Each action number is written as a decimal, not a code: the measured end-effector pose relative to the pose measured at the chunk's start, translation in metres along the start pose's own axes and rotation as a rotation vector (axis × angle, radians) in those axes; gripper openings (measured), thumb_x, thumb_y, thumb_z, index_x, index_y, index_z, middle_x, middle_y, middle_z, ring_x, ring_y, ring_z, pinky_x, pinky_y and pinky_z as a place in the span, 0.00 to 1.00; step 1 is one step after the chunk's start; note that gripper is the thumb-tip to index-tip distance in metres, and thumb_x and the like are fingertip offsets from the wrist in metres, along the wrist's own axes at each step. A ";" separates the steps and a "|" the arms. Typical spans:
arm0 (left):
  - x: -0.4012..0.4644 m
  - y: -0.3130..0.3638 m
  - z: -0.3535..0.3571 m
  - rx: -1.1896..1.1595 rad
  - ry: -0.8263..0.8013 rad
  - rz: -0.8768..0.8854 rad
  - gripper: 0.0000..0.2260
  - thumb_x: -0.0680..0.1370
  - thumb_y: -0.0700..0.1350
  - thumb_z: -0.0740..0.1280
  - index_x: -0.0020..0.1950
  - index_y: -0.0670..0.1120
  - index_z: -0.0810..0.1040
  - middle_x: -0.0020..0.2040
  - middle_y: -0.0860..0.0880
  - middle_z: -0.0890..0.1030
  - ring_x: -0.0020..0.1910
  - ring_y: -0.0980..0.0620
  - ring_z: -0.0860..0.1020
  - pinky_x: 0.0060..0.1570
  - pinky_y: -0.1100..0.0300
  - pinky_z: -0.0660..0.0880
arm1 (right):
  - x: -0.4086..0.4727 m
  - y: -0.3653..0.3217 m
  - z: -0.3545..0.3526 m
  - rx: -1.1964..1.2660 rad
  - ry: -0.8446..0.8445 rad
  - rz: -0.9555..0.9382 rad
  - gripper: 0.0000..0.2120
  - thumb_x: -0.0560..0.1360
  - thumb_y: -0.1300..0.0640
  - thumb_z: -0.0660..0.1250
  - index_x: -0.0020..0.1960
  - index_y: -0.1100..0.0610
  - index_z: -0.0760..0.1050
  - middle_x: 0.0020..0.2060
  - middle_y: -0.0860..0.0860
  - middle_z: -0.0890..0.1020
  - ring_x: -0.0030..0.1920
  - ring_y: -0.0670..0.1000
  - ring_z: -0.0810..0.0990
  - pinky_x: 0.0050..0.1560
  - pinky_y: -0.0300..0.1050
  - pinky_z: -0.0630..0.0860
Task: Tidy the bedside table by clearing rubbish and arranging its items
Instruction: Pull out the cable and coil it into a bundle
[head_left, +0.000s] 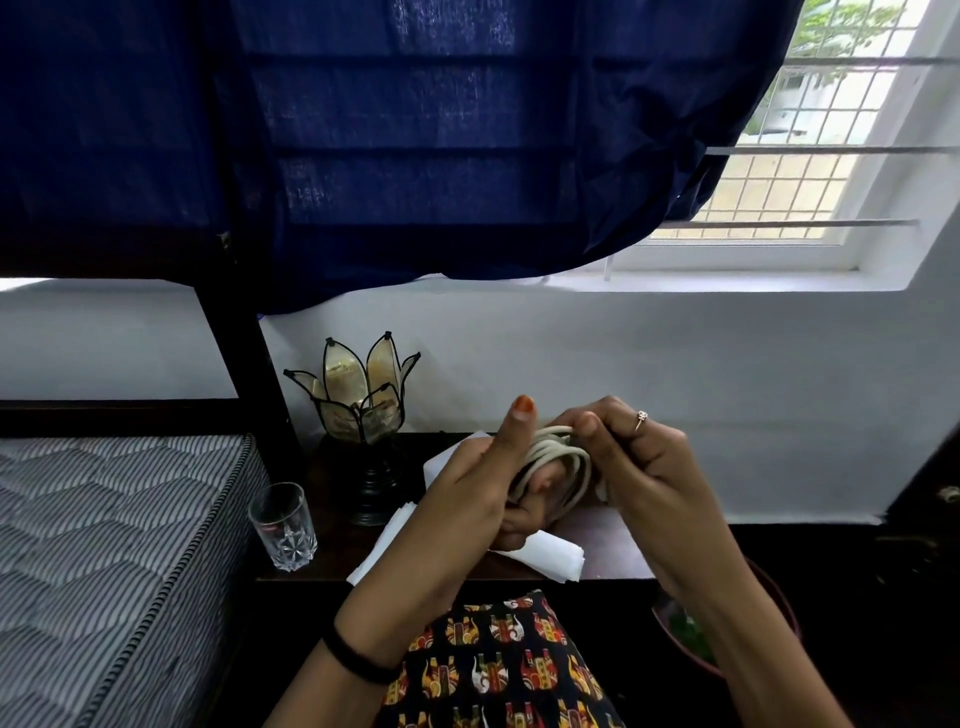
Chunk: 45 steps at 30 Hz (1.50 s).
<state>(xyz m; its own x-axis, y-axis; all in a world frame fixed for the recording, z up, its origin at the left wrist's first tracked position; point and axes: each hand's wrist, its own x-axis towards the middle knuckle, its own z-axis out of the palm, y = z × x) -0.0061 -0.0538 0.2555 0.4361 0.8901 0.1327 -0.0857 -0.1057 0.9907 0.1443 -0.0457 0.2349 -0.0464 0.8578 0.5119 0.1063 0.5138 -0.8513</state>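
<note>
A white cable (558, 457) is coiled in loops around the fingers of my left hand (483, 483), thumb raised. My right hand (628, 457) pinches the coil's top from the right. Both hands hover above the dark wooden bedside table (608, 551). White tissue sheets (550, 558) lie on the table under my hands. A clear drinking glass (283, 527) stands at the table's front left corner. A lotus-shaped glass lamp (358, 400) on a black base stands at the back left.
A bed with a striped mattress (104, 561) and dark frame is on the left. A round bin (727, 634) with something green inside sits below the table's right end. Blue curtain (363, 145) hangs above; patterned cloth covers my lap.
</note>
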 end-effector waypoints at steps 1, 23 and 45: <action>0.001 0.000 0.000 -0.067 0.006 -0.017 0.25 0.76 0.62 0.52 0.30 0.45 0.67 0.21 0.51 0.56 0.21 0.55 0.51 0.23 0.63 0.48 | 0.000 0.002 0.000 0.051 -0.006 0.028 0.11 0.78 0.59 0.60 0.46 0.56 0.82 0.40 0.56 0.83 0.41 0.52 0.82 0.42 0.45 0.78; 0.011 -0.023 -0.007 -0.582 0.080 -0.230 0.24 0.80 0.57 0.53 0.28 0.47 0.66 0.18 0.53 0.58 0.14 0.60 0.54 0.22 0.64 0.48 | -0.013 0.017 0.002 0.456 -0.155 0.505 0.12 0.74 0.58 0.62 0.43 0.56 0.84 0.38 0.53 0.84 0.39 0.49 0.82 0.44 0.45 0.80; 0.018 -0.087 -0.019 -0.318 0.159 -0.115 0.17 0.75 0.50 0.61 0.52 0.37 0.76 0.30 0.52 0.73 0.29 0.57 0.71 0.33 0.65 0.73 | -0.036 0.039 0.019 0.280 0.175 0.535 0.04 0.73 0.61 0.69 0.46 0.60 0.82 0.42 0.57 0.85 0.46 0.54 0.84 0.50 0.46 0.79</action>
<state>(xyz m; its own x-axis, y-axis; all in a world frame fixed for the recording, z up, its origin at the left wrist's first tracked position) -0.0083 -0.0200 0.1707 0.3170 0.9484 -0.0103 -0.3291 0.1202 0.9366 0.1316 -0.0561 0.1813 0.1073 0.9942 -0.0029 -0.1960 0.0183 -0.9804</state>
